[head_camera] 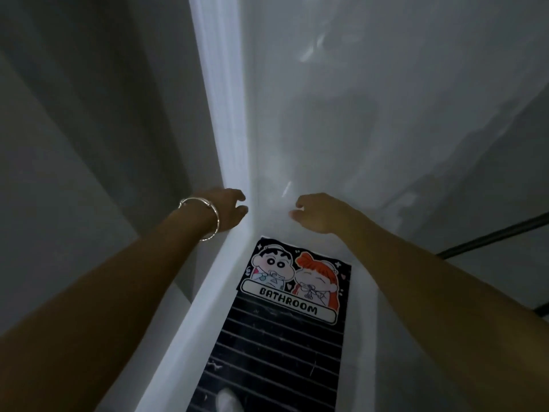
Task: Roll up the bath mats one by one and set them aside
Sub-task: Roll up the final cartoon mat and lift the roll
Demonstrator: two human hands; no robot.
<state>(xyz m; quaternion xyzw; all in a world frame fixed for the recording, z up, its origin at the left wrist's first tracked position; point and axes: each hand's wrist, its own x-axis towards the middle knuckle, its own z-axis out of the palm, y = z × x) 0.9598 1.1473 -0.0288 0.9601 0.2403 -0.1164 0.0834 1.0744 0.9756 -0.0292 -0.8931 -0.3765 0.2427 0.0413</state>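
Hovering beyond the cartoon bath mat (276,337), your left hand (228,210) and right hand (320,213) curl loosely, empty; dimness may cause a fumbled edge.

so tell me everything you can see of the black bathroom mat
The black bath mat is spread flat, unrolled, on a pale surface beside a white ledge. Its far end shows a cartoon print: a black-haired figure and a red-haired one above a white label reading BATHROOM. The rest is black with thin pale cross lines and whitish flecks; its near end leaves the frame. A blurred whitish object overlaps its lower left. Neither left hand nor right hand touches it.
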